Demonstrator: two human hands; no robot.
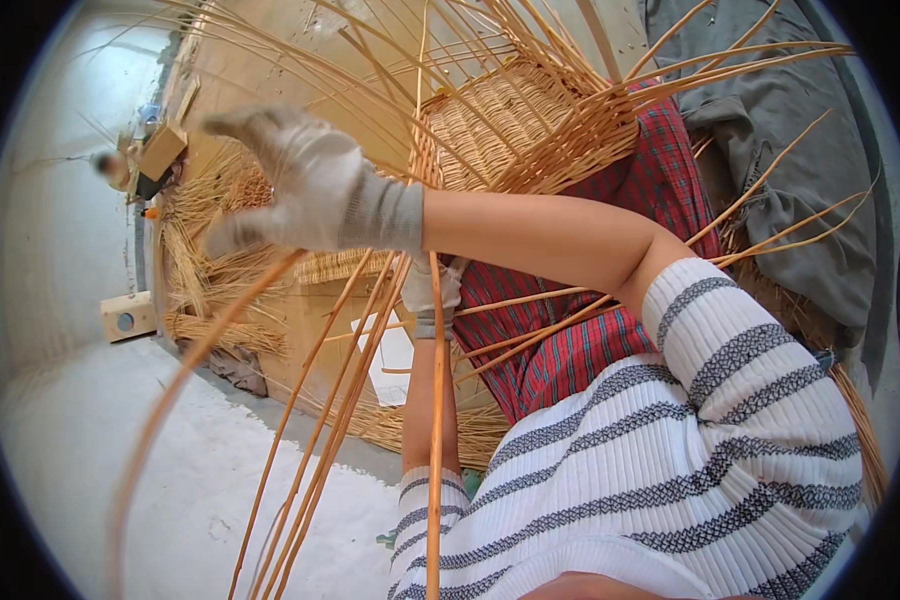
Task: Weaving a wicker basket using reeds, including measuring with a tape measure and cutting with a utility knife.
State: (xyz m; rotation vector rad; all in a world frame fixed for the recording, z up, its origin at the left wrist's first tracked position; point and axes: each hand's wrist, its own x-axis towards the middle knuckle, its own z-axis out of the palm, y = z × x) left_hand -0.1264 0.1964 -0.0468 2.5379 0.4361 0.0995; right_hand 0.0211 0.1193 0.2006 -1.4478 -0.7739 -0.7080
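Observation:
A half-woven wicker basket (505, 125) lies tilted across my lap, its long loose rods fanning out on all sides. My right hand (300, 180), in a pale grey work glove, reaches across to the left of the basket. Its fingers and thumb are spread and slightly blurred, and nothing shows between them. Just below its thumb a blurred wicker rod (195, 360) curves down to the lower left. My left hand (433, 285), also gloved, is at the basket's near left corner, among the rods. Rods and my right forearm hide most of its fingers, so its grip is unclear.
Bundles of wicker (215, 215) lie on the brown board at the left. A white sheet (385, 360) rests beneath the rods. Red plaid cloth (560, 350) covers my lap; a grey cloth (770, 180) is at the right. A wooden block with a hole (128, 316) stands by the wall.

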